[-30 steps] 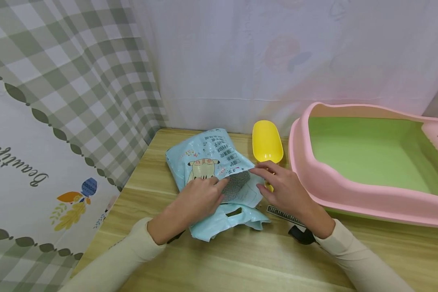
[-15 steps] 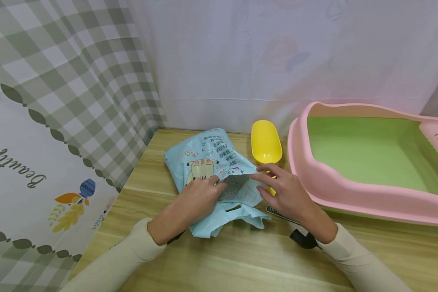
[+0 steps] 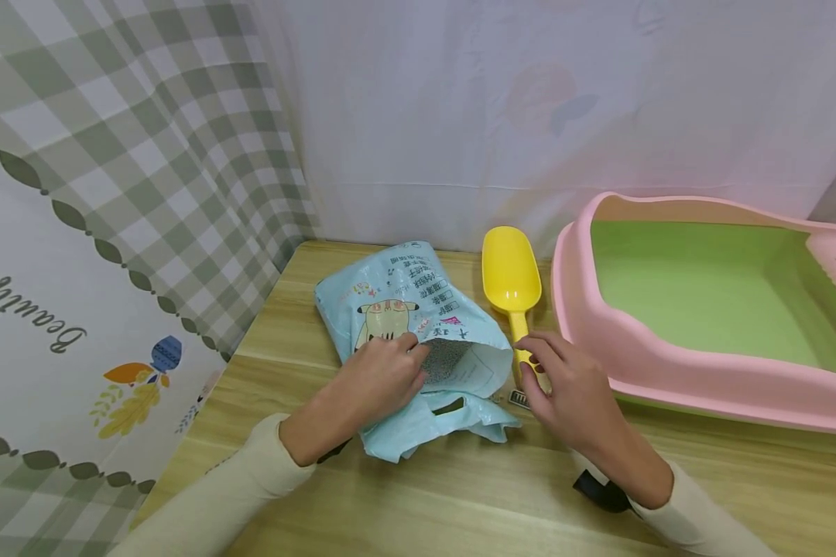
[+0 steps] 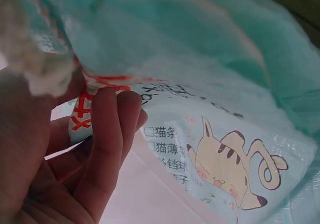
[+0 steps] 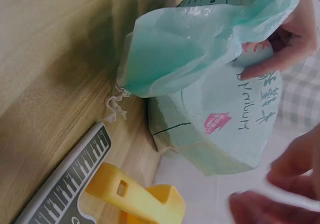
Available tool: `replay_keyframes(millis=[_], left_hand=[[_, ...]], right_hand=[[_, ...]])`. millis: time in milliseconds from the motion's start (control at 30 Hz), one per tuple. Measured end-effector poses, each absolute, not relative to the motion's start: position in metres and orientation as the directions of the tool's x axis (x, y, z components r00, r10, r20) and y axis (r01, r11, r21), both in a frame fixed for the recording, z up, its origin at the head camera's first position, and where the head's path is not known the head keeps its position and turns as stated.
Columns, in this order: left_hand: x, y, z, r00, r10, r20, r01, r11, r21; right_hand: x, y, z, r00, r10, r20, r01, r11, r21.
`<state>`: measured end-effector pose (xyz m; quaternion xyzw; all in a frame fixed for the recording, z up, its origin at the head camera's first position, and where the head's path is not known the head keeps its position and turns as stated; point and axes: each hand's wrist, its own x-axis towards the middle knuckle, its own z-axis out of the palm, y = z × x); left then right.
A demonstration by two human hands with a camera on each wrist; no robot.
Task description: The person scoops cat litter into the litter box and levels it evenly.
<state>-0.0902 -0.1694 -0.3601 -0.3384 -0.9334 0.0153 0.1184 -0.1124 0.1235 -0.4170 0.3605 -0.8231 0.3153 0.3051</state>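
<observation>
A light blue bag [image 3: 341, 298] with a cartoon animal print lies on the table, its cut mouth gaping and grey granules [image 3: 447, 360] visible inside. At the left of the mouth, my left hand [image 3: 379, 375] pinches the bag's upper edge; the left wrist view shows the printed film [image 4: 82, 116] between thumb and fingers. My right hand [image 3: 574, 387] is off the bag, to the right of the mouth, with loosely bent fingers and nothing held. In the head view it overlaps the handle of a yellow scoop [image 3: 511, 267]; the right wrist view shows its fingers [image 5: 290, 164] apart from the bag.
A pink litter tray [image 3: 669, 363] with a green floor stands on the right. A flat grey strip with printed marks [image 5: 70, 174] lies by the scoop handle. The torn bag top with a handle slot [image 3: 418, 433] lies toward me. White cloth [image 3: 404, 116] hangs behind.
My right hand has let go of the bag's edge and moved right and toward me, uncovering more of the scoop handle. The mouth stands wider. The left hand stays on the edge.
</observation>
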Motion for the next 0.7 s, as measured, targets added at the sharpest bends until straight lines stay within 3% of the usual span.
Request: replay_keyframes(millis=[400,533,700], left_hand=[[-0.091,-0.17,-0.355,-0.752,0.638,0.166,0.626,0.77,-0.122],[-0.091,-0.17,-0.355,-0.755,0.636,0.162,0.625,0.772,-0.116],[-0.091,-0.17,-0.356,-0.75,0.64,0.166,0.63,0.768,-0.116]], right_hand=[[-0.106,0.122,-0.413,-0.791,-0.461,0.403,-0.589,0.752,-0.297],[-0.114,0.116,-0.42,-0.807,-0.478,0.346,-0.572,0.777,-0.263],[-0.122,0.111,-0.429,-0.79,-0.489,0.369,-0.579,0.794,-0.186]])
